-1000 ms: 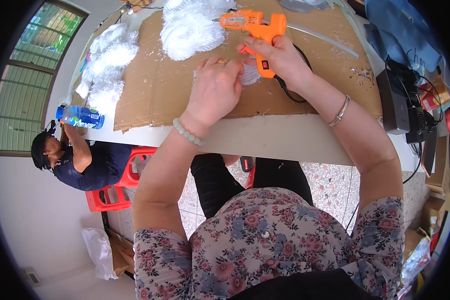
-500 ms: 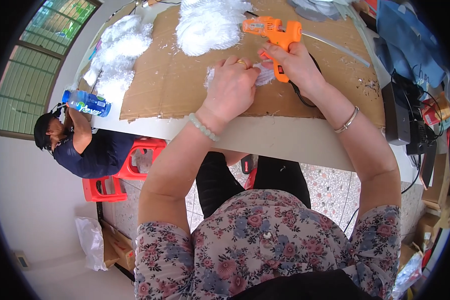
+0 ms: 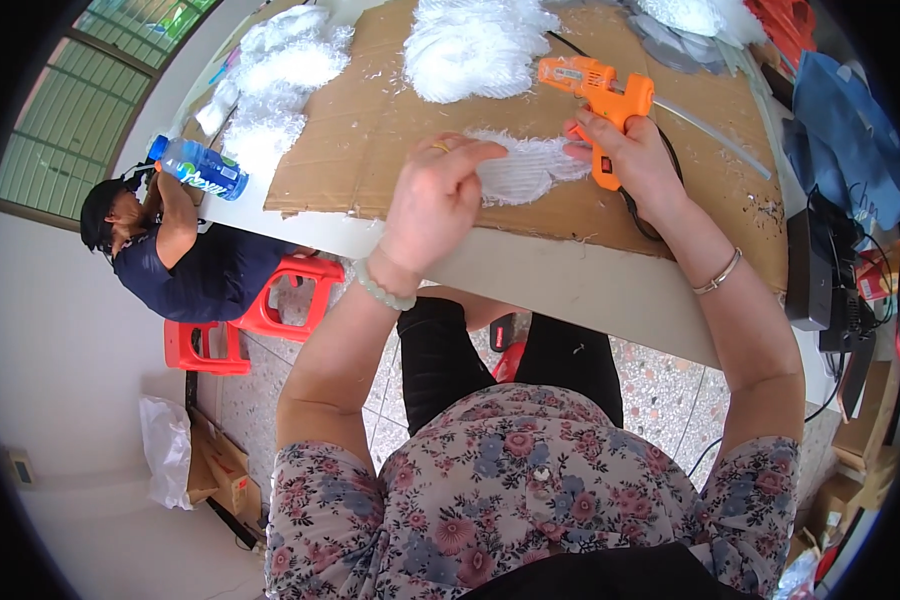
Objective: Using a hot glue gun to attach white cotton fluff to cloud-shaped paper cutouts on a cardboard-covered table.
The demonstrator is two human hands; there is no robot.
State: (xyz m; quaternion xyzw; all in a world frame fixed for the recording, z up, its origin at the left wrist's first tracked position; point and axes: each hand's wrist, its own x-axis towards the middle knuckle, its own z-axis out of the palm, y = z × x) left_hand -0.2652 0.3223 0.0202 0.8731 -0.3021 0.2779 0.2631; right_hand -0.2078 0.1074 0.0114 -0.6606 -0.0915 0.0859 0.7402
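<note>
My right hand (image 3: 635,165) is wrapped round the handle of an orange hot glue gun (image 3: 620,100). The gun's nozzle faces left, and a long translucent glue stick (image 3: 715,138) sticks out of its back. Below the nozzle, a flat white ribbed piece with frayed, fringed edges (image 3: 520,172) lies on a cardboard sheet (image 3: 350,150). My left hand (image 3: 435,195) is at that piece's left edge, index finger stretched out to the right and thumb apart from it. I see nothing held in it, though its other fingers are partly hidden.
White fluffy heaps (image 3: 470,50) lie farther back and at the left (image 3: 280,90). A blue-labelled bottle (image 3: 205,168) lies near the table's left edge. Black boxes and cables (image 3: 815,270) stand at the right, below a blue bag (image 3: 840,130). Another person (image 3: 185,240) sits at the left.
My left hand has drawn back to the left and its index finger has straightened, uncovering more of the white piece. The glue gun stays in my right hand. The whole view has shifted slightly.
</note>
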